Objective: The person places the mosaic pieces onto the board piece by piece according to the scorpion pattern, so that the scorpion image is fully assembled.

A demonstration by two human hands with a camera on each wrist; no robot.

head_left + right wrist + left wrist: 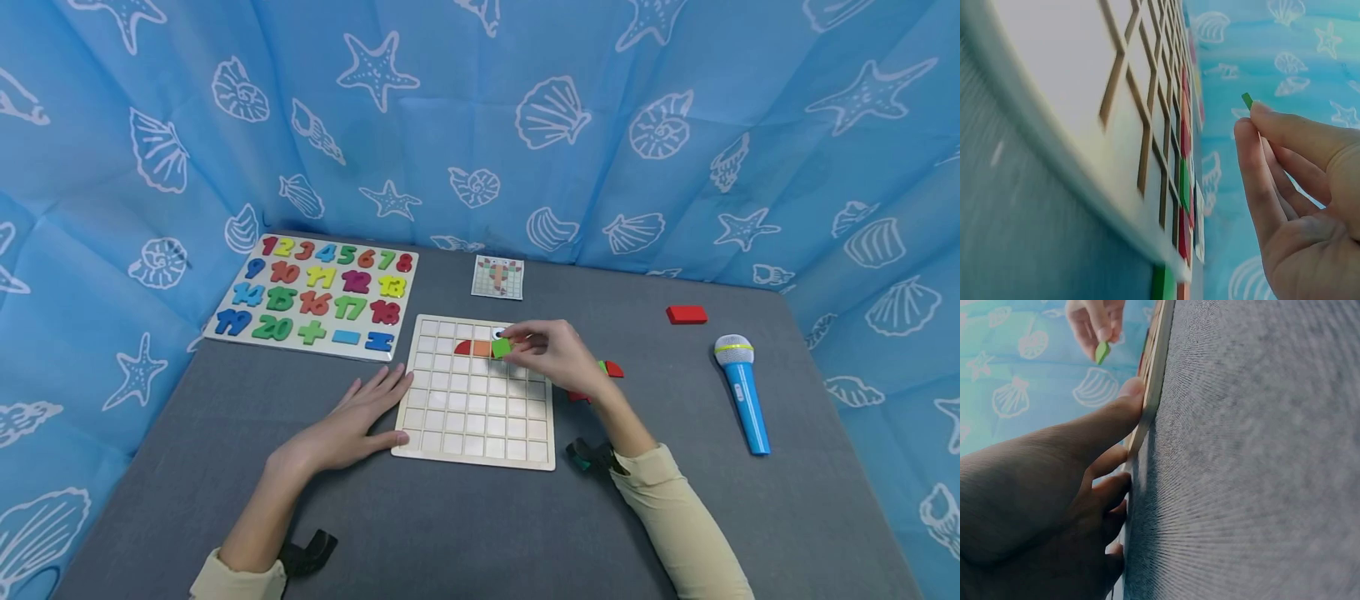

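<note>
Between thumb and fingertips, my right hand [551,354] pinches a small green square tile [501,348], held above the upper part of a pale wooden grid board [476,423]. In the right wrist view the green tile [1247,100] appears edge-on at the fingertips. A red curved tile [462,347] and an orange square tile [482,348] lie in the grid just left of it. My left hand [352,421] rests at the board's left edge with fingers extended; its thumb [1129,397] touches the rim. An eye-marked tile [497,333] is partly hidden by the right hand.
Loose red and green pieces [615,369] lie right of the board, partly behind my right wrist. A picture card [498,277] is at the back, with a number puzzle [348,350] to its left. A red block [686,315] and a toy microphone [750,400] lie rightward.
</note>
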